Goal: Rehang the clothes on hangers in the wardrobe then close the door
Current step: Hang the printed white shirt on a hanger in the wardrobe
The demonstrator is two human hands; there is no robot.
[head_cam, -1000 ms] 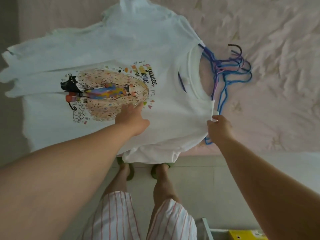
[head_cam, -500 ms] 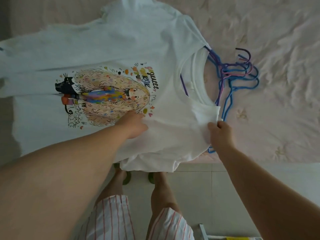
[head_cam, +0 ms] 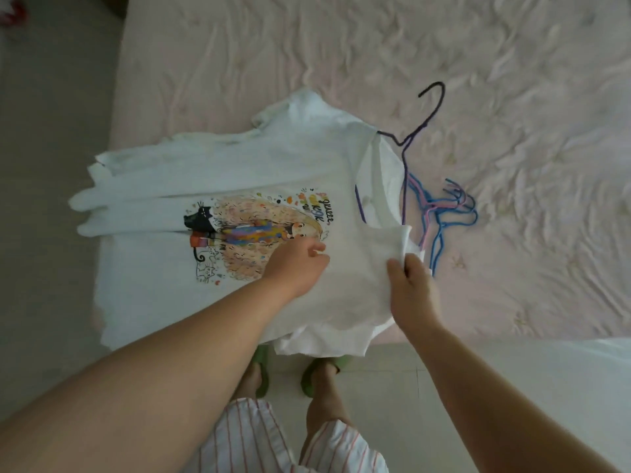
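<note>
A white T-shirt (head_cam: 239, 165) with a colourful printed picture lies flat on the pink bed (head_cam: 478, 80), its neck to the right. A dark purple hanger (head_cam: 404, 172) sits partly inside the neck opening, hook sticking out above. My left hand (head_cam: 295, 264) rests on the shirt's front beside the print, fingers relaxed. My right hand (head_cam: 408, 285) pinches the shirt's near shoulder fabric and lifts it. Several blue and pink hangers (head_cam: 444, 213) lie in a pile on the bed right of the neck.
The bed's near edge runs just in front of my feet in green slippers (head_cam: 317, 373) on a pale tiled floor. The shirt's hem and a sleeve hang over the bed's left and near edges. Grey floor lies left of the bed.
The purple hanger's hook has come clear of the hanger pile and now sticks out above the neck. My right hand has bunched the shoulder fabric higher. The view pulled back.
</note>
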